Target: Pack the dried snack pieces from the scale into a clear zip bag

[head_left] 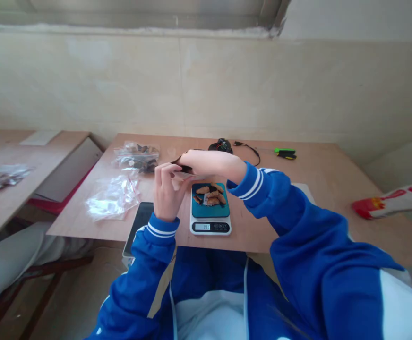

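- Both hands meet above the table (298, 189), just behind the scale (210, 212) — the left hand (167, 191) upright, the right hand (206, 163) reaching across from the right.
- Between them is a flat clear bag (188, 175), its long axis running left to right; both hands look pinched on its edges.
- A dark bit (181, 165) shows at the right fingertips — I cannot tell what it is.
- The scale's tray, holding brown pieces (210, 193), lies just below and toward the person; the right hand is nearer.
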The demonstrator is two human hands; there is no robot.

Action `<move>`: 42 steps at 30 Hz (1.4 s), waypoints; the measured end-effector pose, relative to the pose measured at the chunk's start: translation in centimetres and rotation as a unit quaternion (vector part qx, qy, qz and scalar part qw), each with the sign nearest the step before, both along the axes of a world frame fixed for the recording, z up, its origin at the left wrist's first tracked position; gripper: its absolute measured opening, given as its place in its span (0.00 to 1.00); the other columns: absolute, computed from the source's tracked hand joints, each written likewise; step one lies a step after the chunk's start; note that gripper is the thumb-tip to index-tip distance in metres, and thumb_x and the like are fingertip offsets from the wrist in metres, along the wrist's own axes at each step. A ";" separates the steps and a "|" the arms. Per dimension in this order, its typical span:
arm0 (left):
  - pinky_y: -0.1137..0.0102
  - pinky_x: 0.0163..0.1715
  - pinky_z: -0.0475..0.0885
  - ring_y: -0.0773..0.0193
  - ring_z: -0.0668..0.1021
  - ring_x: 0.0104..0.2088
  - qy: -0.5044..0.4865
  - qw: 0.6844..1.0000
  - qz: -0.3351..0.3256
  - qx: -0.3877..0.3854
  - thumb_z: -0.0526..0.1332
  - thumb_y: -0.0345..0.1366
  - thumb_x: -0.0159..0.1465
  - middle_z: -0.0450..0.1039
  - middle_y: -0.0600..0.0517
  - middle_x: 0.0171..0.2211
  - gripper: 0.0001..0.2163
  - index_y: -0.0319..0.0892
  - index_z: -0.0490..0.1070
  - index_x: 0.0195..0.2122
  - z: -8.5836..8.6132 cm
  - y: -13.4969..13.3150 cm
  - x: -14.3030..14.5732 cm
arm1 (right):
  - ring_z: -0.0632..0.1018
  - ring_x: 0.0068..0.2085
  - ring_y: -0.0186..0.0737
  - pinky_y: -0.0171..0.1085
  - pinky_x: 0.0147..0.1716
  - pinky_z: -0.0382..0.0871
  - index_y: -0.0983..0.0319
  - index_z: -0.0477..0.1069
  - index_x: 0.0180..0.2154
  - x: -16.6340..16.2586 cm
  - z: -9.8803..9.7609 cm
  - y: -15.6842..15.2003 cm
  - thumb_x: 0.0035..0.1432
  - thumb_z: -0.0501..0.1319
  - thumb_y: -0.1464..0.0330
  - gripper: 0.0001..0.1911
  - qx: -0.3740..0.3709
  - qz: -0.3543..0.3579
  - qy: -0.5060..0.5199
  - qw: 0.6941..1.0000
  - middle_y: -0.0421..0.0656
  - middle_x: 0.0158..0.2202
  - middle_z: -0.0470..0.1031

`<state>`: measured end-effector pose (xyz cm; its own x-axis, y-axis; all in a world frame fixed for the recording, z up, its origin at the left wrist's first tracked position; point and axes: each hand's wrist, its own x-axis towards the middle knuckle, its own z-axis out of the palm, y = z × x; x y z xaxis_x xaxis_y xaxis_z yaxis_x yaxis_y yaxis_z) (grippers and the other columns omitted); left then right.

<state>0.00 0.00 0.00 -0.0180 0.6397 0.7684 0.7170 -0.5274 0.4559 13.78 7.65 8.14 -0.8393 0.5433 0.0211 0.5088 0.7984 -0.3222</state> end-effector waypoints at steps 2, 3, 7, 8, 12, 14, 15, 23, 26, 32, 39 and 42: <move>0.68 0.37 0.73 0.64 0.73 0.36 0.006 1.000 0.006 0.004 0.65 0.39 0.61 0.68 0.49 0.41 0.14 0.43 0.64 0.43 0.0 0.4 -0.4 | 0.78 0.35 0.41 0.35 0.32 0.66 0.62 0.76 0.36 0.4 0.9 -0.6 0.52 0.62 0.77 0.09 0.012 -0.001 -0.003 1.000 0.45 0.36 0.80; 0.68 0.37 0.72 0.64 0.73 0.36 0.007 1.000 0.008 0.008 0.65 0.39 0.61 0.68 0.50 0.40 0.13 0.43 0.64 0.43 0.0 0.6 -0.6 | 0.78 0.36 0.41 0.35 0.32 0.66 0.62 0.76 0.38 0.6 1.4 -0.9 0.54 0.61 0.76 0.10 0.014 0.002 0.001 1.000 0.45 0.37 0.80; 0.68 0.39 0.71 0.63 0.73 0.38 -0.008 0.999 0.007 0.033 0.66 0.38 0.60 0.69 0.51 0.39 0.13 0.43 0.64 0.42 0.3 1.2 -1.2 | 0.78 0.39 0.39 0.34 0.36 0.66 0.59 0.73 0.46 1.6 2.8 -2.2 0.58 0.59 0.75 0.15 0.010 0.011 0.041 0.999 0.43 0.43 0.79; 0.68 0.39 0.71 0.63 0.73 0.38 -0.012 0.999 0.004 0.036 0.66 0.38 0.60 0.69 0.51 0.39 0.13 0.43 0.64 0.42 0.3 1.3 -1.2 | 0.78 0.40 0.39 0.34 0.37 0.66 0.59 0.73 0.48 1.8 2.9 -2.4 0.58 0.59 0.76 0.16 0.011 0.011 0.050 0.999 0.42 0.44 0.79; 0.67 0.41 0.71 0.63 0.72 0.38 -0.006 1.000 0.006 0.012 0.66 0.39 0.60 0.68 0.52 0.38 0.13 0.43 0.64 0.40 0.5 1.8 -1.3 | 0.78 0.43 0.40 0.36 0.41 0.67 0.59 0.70 0.51 2.3 3.1 -2.9 0.57 0.59 0.77 0.19 0.026 -0.015 0.081 0.996 0.42 0.45 0.78; 0.67 0.40 0.71 0.63 0.72 0.37 0.001 1.000 0.009 -0.009 0.66 0.39 0.61 0.67 0.52 0.37 0.12 0.43 0.64 0.39 0.7 1.9 -1.5 | 0.77 0.45 0.40 0.37 0.42 0.67 0.60 0.69 0.51 2.4 3.4 -3.0 0.58 0.58 0.77 0.20 0.029 -0.038 0.117 0.992 0.42 0.45 0.77; 0.67 0.40 0.71 0.63 0.72 0.36 0.003 1.000 0.007 -0.017 0.65 0.39 0.61 0.67 0.52 0.37 0.11 0.43 0.64 0.39 0.8 2.0 -1.7 | 0.77 0.45 0.39 0.37 0.43 0.68 0.60 0.68 0.51 2.5 3.5 -3.0 0.58 0.58 0.77 0.19 0.027 -0.047 0.140 0.989 0.42 0.45 0.77; 0.68 0.37 0.72 0.65 0.72 0.34 -0.002 0.998 -0.008 -0.062 0.66 0.38 0.59 0.68 0.51 0.36 0.11 0.43 0.66 0.37 2.3 5.1 -3.8 | 0.76 0.49 0.38 0.37 0.48 0.73 0.62 0.72 0.46 4.8 1.0 -2.3 0.60 0.61 0.68 0.12 0.013 -0.189 0.433 0.881 0.43 0.46 0.75; 0.68 0.37 0.72 0.65 0.72 0.34 0.015 0.996 -0.028 -0.084 0.65 0.36 0.60 0.68 0.51 0.36 0.08 0.41 0.67 0.36 3.1 6.6 -3.7 | 0.77 0.48 0.37 0.38 0.49 0.73 0.62 0.73 0.44 5.8 -1.4 -1.9 0.58 0.63 0.66 0.12 0.018 -0.252 0.519 0.817 0.44 0.45 0.76; 0.66 0.39 0.69 0.62 0.72 0.34 0.078 0.992 -0.030 -0.090 0.61 0.40 0.63 0.70 0.52 0.32 0.07 0.41 0.70 0.34 4.2 6.8 -3.0 | 0.79 0.40 0.36 0.36 0.40 0.75 0.62 0.75 0.41 7.3 -6.1 -4.6 0.53 0.68 0.64 0.14 -0.102 -0.301 0.519 0.793 0.45 0.41 0.79; 0.68 0.35 0.69 0.64 0.71 0.31 0.098 0.987 -0.046 -0.118 0.58 0.41 0.66 0.71 0.52 0.32 0.08 0.42 0.72 0.35 4.5 6.2 -2.7 | 0.79 0.38 0.38 0.38 0.38 0.74 0.61 0.75 0.40 6.8 -12.8 -9.6 0.52 0.69 0.68 0.12 -0.266 -0.283 0.347 0.854 0.43 0.38 0.79; 0.69 0.35 0.69 0.64 0.71 0.32 0.093 0.987 -0.053 -0.122 0.58 0.40 0.66 0.72 0.51 0.33 0.08 0.42 0.72 0.36 4.4 6.1 -2.6 | 0.78 0.42 0.41 0.43 0.45 0.73 0.60 0.76 0.37 6.1 -14.7 -10.2 0.55 0.67 0.71 0.05 -0.174 -0.248 0.277 0.912 0.44 0.38 0.78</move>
<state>-2.62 6.14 4.41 0.1860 0.7968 0.5749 0.7472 -0.4947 0.4438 19.92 -2.58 -6.54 -0.4010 0.9081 0.1209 0.4619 0.3144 -0.8294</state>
